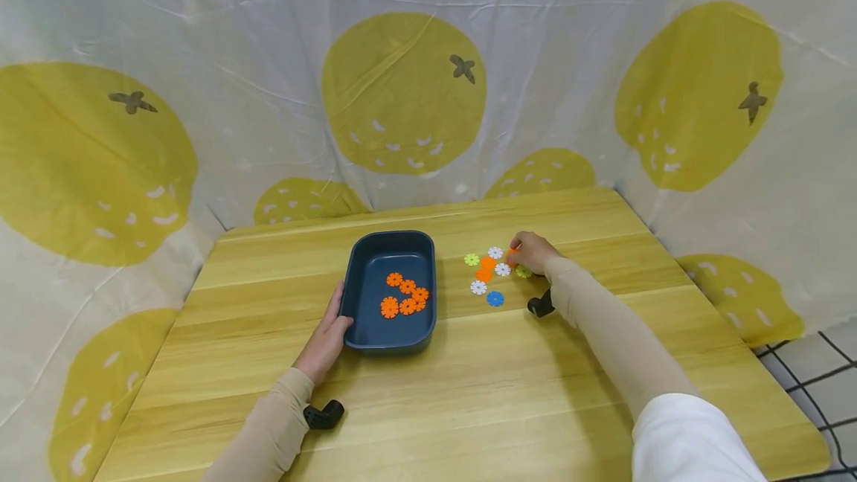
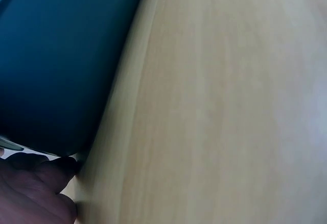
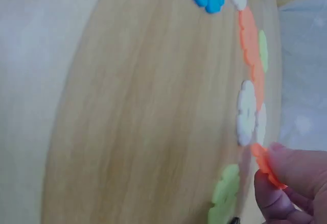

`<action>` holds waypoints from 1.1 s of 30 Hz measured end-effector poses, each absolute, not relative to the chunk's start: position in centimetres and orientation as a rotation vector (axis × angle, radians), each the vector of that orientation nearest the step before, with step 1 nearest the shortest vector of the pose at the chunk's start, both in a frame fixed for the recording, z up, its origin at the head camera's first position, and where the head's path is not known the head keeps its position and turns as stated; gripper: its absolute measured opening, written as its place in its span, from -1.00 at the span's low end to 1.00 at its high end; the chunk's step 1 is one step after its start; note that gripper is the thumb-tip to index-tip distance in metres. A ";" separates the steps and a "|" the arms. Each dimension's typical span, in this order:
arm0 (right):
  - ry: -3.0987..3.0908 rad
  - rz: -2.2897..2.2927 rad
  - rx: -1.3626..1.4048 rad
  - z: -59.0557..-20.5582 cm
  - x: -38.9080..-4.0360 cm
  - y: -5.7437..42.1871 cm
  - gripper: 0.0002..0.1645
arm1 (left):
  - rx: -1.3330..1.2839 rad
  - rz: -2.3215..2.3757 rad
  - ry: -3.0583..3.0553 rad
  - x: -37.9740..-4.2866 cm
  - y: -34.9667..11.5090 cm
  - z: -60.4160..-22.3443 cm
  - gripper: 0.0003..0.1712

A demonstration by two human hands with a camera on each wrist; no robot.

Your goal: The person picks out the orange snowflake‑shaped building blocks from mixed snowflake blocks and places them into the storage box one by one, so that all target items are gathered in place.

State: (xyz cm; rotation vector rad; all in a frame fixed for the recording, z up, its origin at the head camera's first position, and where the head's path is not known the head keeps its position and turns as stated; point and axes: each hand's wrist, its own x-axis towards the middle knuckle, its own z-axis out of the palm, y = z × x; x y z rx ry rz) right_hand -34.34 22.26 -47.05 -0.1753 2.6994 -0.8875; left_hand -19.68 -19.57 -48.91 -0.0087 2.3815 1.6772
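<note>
A dark blue rectangular tray (image 1: 391,349) sits on the table, with several orange notched plastic discs (image 1: 408,307) lying inside. At its left side my left hand (image 1: 325,337) grips the wall, thumb at the rim; the left wrist view shows some fingers (image 2: 53,175) against the tray's lower edge. To the right, my right hand (image 1: 533,253) pinches one orange notched disc (image 3: 269,168) between thumb and fingers, over the table. Beside it lie orange discs (image 1: 484,274), white discs (image 1: 478,287), yellow-green discs (image 1: 472,260) and a blue disc (image 1: 495,299).
The wooden table (image 1: 442,407) has a rounded front right corner. Behind and beside it hangs a pale curtain (image 1: 522,80) with large yellow fruit prints. A black wrist device (image 1: 324,415) is worn on the left arm, another (image 1: 541,305) on the right. White floor tiles (image 1: 817,370) show at right.
</note>
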 end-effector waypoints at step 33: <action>2.508 -1.280 -0.538 -42.9 -29.1 14.5 -0.63 | 0.005 1.695 2.348 -19.2 -19.6 -48.9 -0.15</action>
